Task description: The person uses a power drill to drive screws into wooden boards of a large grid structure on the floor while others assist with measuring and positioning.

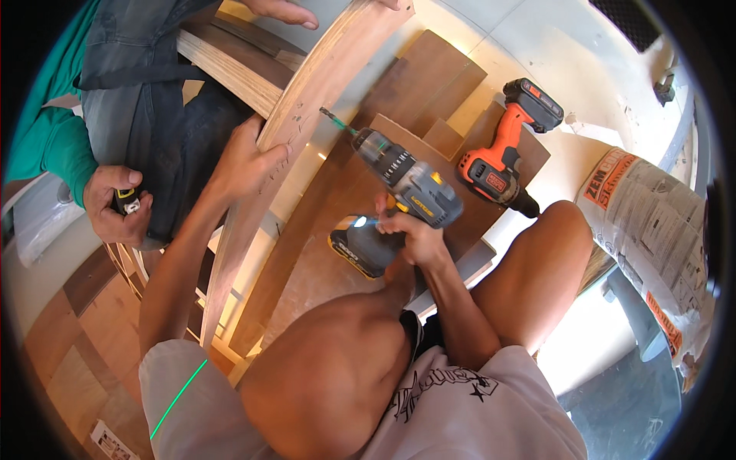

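Observation:
My left hand [249, 165] is closed round the edge of a curved wooden board [310, 88], its thumb lying on the face. Several small dark marks or holes run along that face. In my right hand [414, 234] is a grey and yellow cordless drill [418, 188], gripped by the handle, with its small light glowing. Its drill bit [337, 121], green along part of its length, points toward the curved board and looks just short of it; whether it touches I cannot tell. The drill's battery [356, 253] shows below my right hand.
An orange and black cordless drill [494, 157] lies on brown boards [418, 84] ahead. To the right stands a filled white sack [644, 230]. At left, a co-worker's hand [107, 207] holds a small black and yellow tool; another hand [280, 11] is near the board's top.

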`<act>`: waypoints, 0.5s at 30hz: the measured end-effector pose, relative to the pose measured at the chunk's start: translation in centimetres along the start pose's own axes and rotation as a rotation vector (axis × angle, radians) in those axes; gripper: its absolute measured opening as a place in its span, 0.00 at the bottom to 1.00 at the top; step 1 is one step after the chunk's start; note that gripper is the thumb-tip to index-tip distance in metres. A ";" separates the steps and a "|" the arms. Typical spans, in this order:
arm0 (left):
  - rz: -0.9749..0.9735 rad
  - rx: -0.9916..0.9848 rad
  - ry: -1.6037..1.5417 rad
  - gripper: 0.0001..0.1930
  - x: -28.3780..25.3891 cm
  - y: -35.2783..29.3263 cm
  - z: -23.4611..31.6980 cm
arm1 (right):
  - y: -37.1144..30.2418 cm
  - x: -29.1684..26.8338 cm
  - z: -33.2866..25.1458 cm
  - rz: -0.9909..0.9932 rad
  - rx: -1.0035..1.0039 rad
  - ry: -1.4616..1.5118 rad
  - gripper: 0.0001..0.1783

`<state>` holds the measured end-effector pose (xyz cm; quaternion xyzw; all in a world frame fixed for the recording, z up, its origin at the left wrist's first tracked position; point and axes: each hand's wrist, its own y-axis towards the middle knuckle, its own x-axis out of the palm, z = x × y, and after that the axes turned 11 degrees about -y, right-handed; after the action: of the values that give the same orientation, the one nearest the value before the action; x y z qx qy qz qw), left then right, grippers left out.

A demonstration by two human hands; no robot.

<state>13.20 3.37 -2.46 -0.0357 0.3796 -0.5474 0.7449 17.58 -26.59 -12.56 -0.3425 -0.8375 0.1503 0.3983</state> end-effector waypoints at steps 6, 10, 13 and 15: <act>-0.060 -0.083 0.003 0.29 -0.6 0.0 0.6 | 0.1 -0.1 -1.5 0.009 -0.039 -0.110 0.17; -0.051 -0.121 -0.044 0.28 -0.4 0.0 0.5 | -0.2 -0.1 -0.8 0.024 0.001 -0.073 0.24; -0.047 -0.099 -0.044 0.27 -0.3 -0.1 0.6 | -0.2 -0.4 -0.3 0.019 0.041 -0.070 0.26; -0.042 -0.054 -0.031 0.28 -0.2 0.0 0.7 | -0.1 -1.2 -0.3 0.023 0.052 -0.103 0.23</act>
<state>13.55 3.32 -1.86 -0.0722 0.3819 -0.5518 0.7379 18.32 -27.46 -12.96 -0.3334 -0.8488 0.1940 0.3616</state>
